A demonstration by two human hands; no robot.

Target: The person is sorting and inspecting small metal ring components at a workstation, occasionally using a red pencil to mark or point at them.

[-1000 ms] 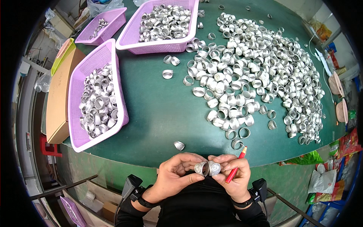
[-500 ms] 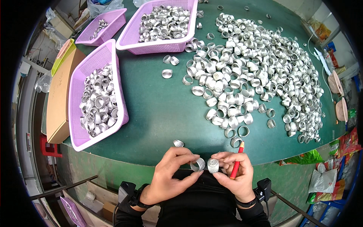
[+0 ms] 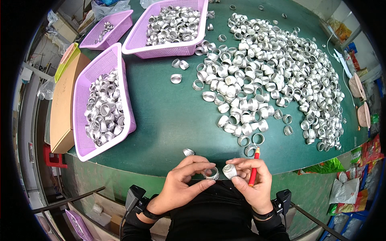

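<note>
Between the thumb and fingers of my left hand (image 3: 185, 182) I hold a silver metal ring (image 3: 211, 173), its opening partly facing up. My right hand (image 3: 254, 180) pinches a second ring (image 3: 230, 171) with a broad, patterned face turned upward. A red pencil (image 3: 254, 168) is also tucked in my right hand, its wooden end pointing away from me. The two rings are close together but apart, just off the near edge of the green table (image 3: 161, 132). One loose ring (image 3: 188, 152) lies on the table just beyond my left hand.
A large heap of silver rings (image 3: 273, 76) spreads over the table's right half. Purple baskets with rings stand at the left (image 3: 128, 120), back (image 3: 161, 51) and far left (image 3: 94, 43). A cardboard box (image 3: 66, 104) sits beside the left basket. Pinkish trays (image 3: 363, 115) are at the right edge.
The ring in my right hand has tilted, so its face now leans leftward. In my left hand the ring has turned slightly. Both hands stay nearly in place.
</note>
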